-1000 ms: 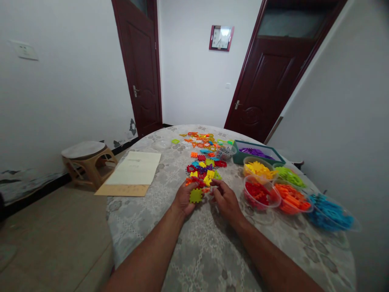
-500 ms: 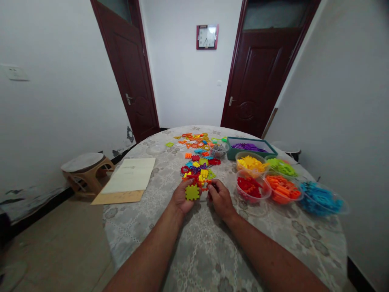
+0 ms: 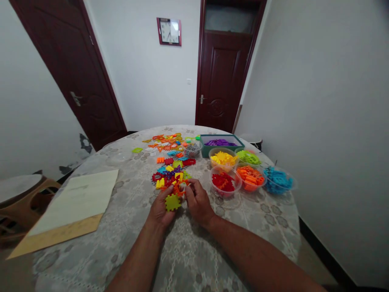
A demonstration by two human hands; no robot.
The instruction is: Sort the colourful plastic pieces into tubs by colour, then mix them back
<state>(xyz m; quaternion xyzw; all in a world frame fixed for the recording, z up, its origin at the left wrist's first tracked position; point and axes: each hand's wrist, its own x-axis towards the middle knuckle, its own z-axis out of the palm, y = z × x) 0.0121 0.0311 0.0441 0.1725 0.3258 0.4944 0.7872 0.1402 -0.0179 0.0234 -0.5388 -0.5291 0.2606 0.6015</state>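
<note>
Between my hands, just above the patterned tablecloth, is a small assembly of plastic building pieces. A yellow-green square tile with notched edges (image 3: 173, 202) faces me at its near end. Behind the tile sits an orange open-frame piece (image 3: 181, 187). My left hand (image 3: 161, 209) is closed round the left side of the tile. My right hand (image 3: 199, 202) pinches the right end of the orange piece between thumb and fingers. How the two pieces join is too small to make out. Just beyond my hands lies a pile of mixed notched pieces (image 3: 170, 172).
To the right stand clear bowls of red (image 3: 224, 182), yellow (image 3: 223, 159), orange (image 3: 250, 177), green (image 3: 248, 157) and blue pieces (image 3: 278, 180). Behind them is a green-edged box (image 3: 205, 151) with purple pieces. A large paper sheet (image 3: 75, 196) lies at left. Orange pieces (image 3: 165, 142) spread farther back.
My view has swung to the right, so the whole room sits farther left. Both hands keep their hold, and the orange piece shows more openly between them.
</note>
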